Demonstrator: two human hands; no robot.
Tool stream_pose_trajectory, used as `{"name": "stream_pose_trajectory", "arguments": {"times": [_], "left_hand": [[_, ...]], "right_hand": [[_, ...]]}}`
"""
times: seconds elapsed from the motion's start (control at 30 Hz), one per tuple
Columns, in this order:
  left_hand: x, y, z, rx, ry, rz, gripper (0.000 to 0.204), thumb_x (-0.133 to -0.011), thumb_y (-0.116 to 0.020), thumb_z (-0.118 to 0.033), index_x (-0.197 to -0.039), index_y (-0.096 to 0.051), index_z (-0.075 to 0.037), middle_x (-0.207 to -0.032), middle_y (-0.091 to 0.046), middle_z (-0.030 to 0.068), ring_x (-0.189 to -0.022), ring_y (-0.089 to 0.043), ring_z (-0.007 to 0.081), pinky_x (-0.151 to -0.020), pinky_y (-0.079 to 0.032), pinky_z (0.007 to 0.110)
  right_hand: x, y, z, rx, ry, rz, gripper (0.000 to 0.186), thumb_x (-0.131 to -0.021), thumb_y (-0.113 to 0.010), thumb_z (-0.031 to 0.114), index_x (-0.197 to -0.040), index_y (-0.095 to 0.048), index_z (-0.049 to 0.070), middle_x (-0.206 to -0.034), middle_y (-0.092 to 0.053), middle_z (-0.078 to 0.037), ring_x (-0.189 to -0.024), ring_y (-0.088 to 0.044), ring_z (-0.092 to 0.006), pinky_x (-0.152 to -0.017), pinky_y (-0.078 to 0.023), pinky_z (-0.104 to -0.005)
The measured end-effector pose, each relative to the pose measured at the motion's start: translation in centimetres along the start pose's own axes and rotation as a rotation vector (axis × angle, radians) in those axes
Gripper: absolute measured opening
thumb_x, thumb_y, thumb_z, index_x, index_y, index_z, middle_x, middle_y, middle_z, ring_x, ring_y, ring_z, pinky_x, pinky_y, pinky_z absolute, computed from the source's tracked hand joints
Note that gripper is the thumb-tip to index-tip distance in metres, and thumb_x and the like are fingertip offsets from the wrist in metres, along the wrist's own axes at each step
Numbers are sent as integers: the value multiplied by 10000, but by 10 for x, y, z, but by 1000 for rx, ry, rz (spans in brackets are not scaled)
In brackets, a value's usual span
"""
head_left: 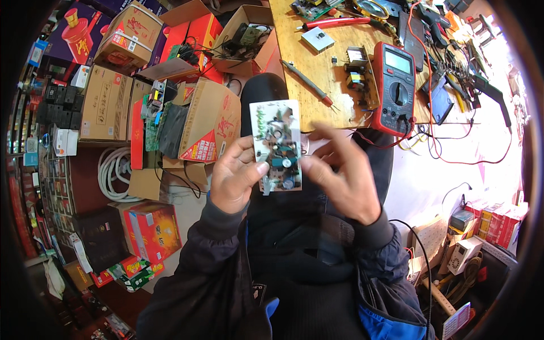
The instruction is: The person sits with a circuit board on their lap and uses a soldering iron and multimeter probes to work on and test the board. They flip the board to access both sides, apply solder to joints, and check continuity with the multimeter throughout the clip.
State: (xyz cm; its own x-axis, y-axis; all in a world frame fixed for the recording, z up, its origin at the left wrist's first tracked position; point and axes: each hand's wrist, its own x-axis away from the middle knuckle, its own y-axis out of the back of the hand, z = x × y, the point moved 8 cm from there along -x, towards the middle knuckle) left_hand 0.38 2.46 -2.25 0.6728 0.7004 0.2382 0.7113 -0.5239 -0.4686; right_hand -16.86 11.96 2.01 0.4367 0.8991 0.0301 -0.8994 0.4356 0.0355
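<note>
Above my lap is a circuit board [276, 148] on a pale metal plate, crowded with small parts, among them blue and silver cylinders. My left hand [233, 175] grips its left edge, the thumb lying on the top face and the fingers partly hidden beneath. At the board's right side my right hand [345, 175] has its fingers apart and blurred by motion. The right thumb is at the board's edge; whether it touches I cannot tell. On the bench beyond lie a test probe [309, 84] and a red multimeter [394, 88].
The wooden bench [340, 113] also holds an open-framed module [360, 76], a white box [318, 39] and a cluttered pile of tools. Cardboard boxes [106, 103] are stacked at the left, near a coiled white hose [113, 174]. A black cable [422, 249] runs by my right arm.
</note>
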Motion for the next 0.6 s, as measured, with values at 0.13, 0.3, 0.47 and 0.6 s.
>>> {"name": "stream_pose_trajectory", "arguments": {"times": [0.13, 0.3, 0.47, 0.6], "left_hand": [[-5, 15, -9, 64, -98, -76, 402, -940, -592, -40, -1306, -451, 47, -1272, -617, 197, -1184, -630, 266, -1025, -521, 421], [-5, 27, -17, 105, -270, -186, 396, -922, -630, 10, -1278, -456, 27, -1265, -610, 173, -1155, -628, 242, -1016, -515, 415], [1, 37, -17, 45, -325, -209, 473, -890, -703, 29, -1291, -453, 22, -1252, -602, 159, -1126, -605, 199, -988, -502, 355], [4, 38, -15, -7, -314, -200, 465, -895, -711, 33, -1279, -450, 34, -1229, -610, 166, -1135, -610, 204, -990, -510, 348]], "right_hand": [[-34, 26, 32, 334, 283, -217, 425, -884, -742, 82, -1255, -578, -43, -1054, -637, -160, -682, -655, -199, -652, -538, -331], [-98, 1, 12, 1055, 277, -89, 303, -866, -613, 101, -1148, -552, 7, -1005, -636, -247, -833, -674, -454, -730, -544, -529], [-111, 5, 15, 1086, 339, -174, 335, -842, -645, 113, -1163, -634, 21, -977, -671, -229, -892, -671, -406, -772, -530, -497], [-109, 25, 32, 751, 182, -171, 290, -872, -645, 141, -1108, -673, -25, -869, -671, -138, -758, -657, -257, -708, -513, -367]]}}
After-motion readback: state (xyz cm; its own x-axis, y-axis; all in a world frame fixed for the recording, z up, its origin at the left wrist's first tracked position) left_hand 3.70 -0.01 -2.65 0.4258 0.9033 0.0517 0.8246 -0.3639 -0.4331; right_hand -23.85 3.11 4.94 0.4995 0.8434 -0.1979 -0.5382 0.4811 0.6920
